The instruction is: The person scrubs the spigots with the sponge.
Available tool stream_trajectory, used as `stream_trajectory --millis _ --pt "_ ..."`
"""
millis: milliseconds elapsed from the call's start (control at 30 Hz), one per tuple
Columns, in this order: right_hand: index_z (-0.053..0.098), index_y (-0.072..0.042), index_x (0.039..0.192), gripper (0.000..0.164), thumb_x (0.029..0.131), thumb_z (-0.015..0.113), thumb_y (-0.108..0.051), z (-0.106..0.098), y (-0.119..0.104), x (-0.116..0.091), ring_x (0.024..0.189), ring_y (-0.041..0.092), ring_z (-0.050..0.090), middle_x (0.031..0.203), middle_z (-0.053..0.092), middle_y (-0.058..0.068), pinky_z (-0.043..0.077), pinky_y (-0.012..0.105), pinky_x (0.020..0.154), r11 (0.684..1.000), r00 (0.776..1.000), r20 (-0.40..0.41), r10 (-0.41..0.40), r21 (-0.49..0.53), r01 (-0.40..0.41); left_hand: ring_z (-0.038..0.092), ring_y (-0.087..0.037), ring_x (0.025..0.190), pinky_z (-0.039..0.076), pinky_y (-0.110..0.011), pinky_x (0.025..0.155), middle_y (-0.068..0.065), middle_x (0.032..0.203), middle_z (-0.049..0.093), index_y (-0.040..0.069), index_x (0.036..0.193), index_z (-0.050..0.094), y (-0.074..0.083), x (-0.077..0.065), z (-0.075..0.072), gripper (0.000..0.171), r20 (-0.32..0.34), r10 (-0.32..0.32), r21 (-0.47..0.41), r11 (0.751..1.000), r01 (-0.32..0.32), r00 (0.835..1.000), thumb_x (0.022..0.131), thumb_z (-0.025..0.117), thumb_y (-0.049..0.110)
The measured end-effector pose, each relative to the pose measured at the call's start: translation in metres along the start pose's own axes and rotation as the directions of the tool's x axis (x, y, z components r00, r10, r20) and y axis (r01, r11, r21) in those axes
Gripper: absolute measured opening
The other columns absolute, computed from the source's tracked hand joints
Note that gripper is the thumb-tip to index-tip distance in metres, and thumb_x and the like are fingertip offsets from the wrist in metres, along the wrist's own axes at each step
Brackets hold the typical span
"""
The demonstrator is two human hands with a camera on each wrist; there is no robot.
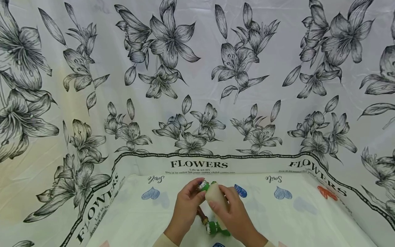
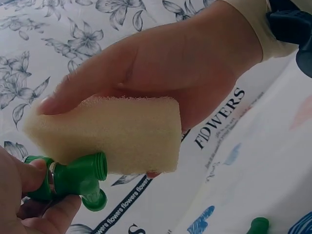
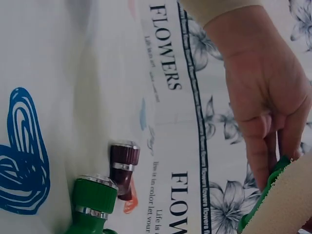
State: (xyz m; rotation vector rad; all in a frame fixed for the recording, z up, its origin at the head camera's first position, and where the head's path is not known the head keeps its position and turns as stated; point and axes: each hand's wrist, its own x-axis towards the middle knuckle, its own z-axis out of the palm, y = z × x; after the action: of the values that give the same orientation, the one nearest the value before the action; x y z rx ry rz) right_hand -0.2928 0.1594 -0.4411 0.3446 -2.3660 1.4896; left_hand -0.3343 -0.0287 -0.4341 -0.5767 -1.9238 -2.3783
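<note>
My left hand (image 1: 186,206) pinches a green plastic tap (image 2: 75,178) by its knob end, its threaded end pointing away from the fingers. My right hand (image 1: 236,212) grips a cream, coarse-textured sponge block (image 2: 117,131), with the thumb along one long edge. In the left wrist view the sponge lies right against the tap and overlaps part of it. Both are held above the table, close in front of me. Below the hands, a second green tap (image 3: 95,195) with silver trim and a dark red tap (image 3: 124,161) lie on the cloth.
A white cloth (image 1: 135,219) printed with hearts and words covers the table. Behind and at the sides hangs a white curtain (image 1: 203,82) with black lily drawings, meeting the table along a dark lettered band.
</note>
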Motion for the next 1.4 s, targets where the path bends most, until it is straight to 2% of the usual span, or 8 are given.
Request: stream_trajectory --millis 167,300,433,533,633,833,1100,1400 --pt "0.060 -0.010 0.152 0.060 0.104 0.077 -0.041 -0.001 0.001 -0.001 0.106 0.023 0.054 0.122 0.057 0.001 0.058 0.036 0.079 1.000 1.000 0.013 -0.021 0.010 0.021 0.063 -0.033 0.133 0.057 -0.037 0.102 -0.023 0.141 0.062 0.002 0.152 0.058 -0.002 -0.001 -0.001 0.049 0.007 -0.008 -0.015 1.000 0.008 1.000 0.105 0.067 -0.006" --pt "0.062 -0.012 0.151 0.055 0.105 0.077 -0.036 -0.008 0.002 0.000 0.105 0.024 0.057 0.122 0.059 0.000 0.060 0.033 0.080 0.998 0.999 -0.024 -0.030 0.051 0.031 0.062 -0.032 0.133 0.056 -0.038 0.104 -0.022 0.141 0.058 0.007 0.155 0.057 -0.006 -0.003 -0.003 0.048 0.018 -0.046 -0.037 0.998 0.047 0.999 0.109 0.060 -0.006" --pt "0.061 -0.010 0.151 0.049 0.106 0.074 -0.027 -0.016 0.004 0.002 0.103 0.026 0.057 0.121 0.059 0.002 0.060 0.032 0.080 0.992 0.997 -0.071 -0.044 0.118 0.052 0.064 -0.031 0.130 0.056 -0.041 0.105 -0.023 0.141 0.056 0.000 0.151 0.051 -0.008 -0.003 -0.007 0.040 0.001 -0.092 -0.117 0.989 0.092 0.996 0.111 0.054 -0.006" --pt "0.061 -0.011 0.152 0.047 0.108 0.071 -0.022 -0.018 0.004 0.003 0.104 0.026 0.057 0.121 0.059 0.002 0.060 0.033 0.081 0.986 0.995 -0.068 -0.075 0.141 0.084 0.068 -0.032 0.124 0.057 -0.042 0.104 -0.023 0.138 0.059 -0.004 0.149 0.046 -0.006 -0.004 -0.009 0.038 -0.006 -0.117 -0.181 0.977 0.114 0.993 0.112 0.056 -0.003" --pt "0.060 -0.011 0.152 0.045 0.109 0.068 -0.020 -0.017 0.001 0.003 0.105 0.025 0.057 0.123 0.060 0.002 0.060 0.034 0.082 0.980 0.991 -0.047 -0.125 0.153 0.131 0.071 -0.030 0.114 0.061 -0.038 0.098 -0.020 0.130 0.065 -0.005 0.147 0.047 -0.005 -0.005 -0.010 0.040 0.000 -0.135 -0.180 0.975 0.133 0.991 0.111 0.062 0.003" --pt "0.060 -0.009 0.151 0.044 0.109 0.067 -0.018 -0.017 -0.004 0.005 0.102 0.024 0.057 0.121 0.060 0.002 0.060 0.033 0.076 0.973 0.985 -0.061 -0.159 0.160 0.167 0.073 -0.028 0.113 0.059 -0.041 0.102 -0.019 0.126 0.066 -0.005 0.142 0.051 -0.006 -0.006 -0.011 0.038 0.074 -0.147 -0.272 0.949 0.161 0.986 0.108 0.067 0.003" --pt "0.063 -0.011 0.150 0.047 0.107 0.072 -0.028 -0.023 0.006 0.012 0.101 0.023 0.057 0.119 0.059 0.001 0.059 0.032 0.077 0.992 0.994 -0.090 -0.068 0.099 0.076 0.072 -0.030 0.119 0.055 -0.047 0.106 -0.019 0.127 0.066 -0.004 0.139 0.053 -0.007 -0.010 -0.011 0.035 0.171 -0.081 -0.311 0.941 0.131 0.982 0.108 0.069 0.005" --pt "0.061 -0.004 0.150 0.057 0.104 0.077 -0.033 -0.030 0.025 0.018 0.104 0.019 0.056 0.121 0.058 0.003 0.057 0.036 0.084 0.996 0.982 -0.173 -0.072 -0.065 0.062 0.071 -0.031 0.120 0.055 -0.047 0.106 -0.019 0.127 0.066 -0.007 0.140 0.049 -0.002 -0.015 -0.006 0.038 0.200 -0.087 -0.301 0.942 0.146 0.976 0.108 0.067 0.002"
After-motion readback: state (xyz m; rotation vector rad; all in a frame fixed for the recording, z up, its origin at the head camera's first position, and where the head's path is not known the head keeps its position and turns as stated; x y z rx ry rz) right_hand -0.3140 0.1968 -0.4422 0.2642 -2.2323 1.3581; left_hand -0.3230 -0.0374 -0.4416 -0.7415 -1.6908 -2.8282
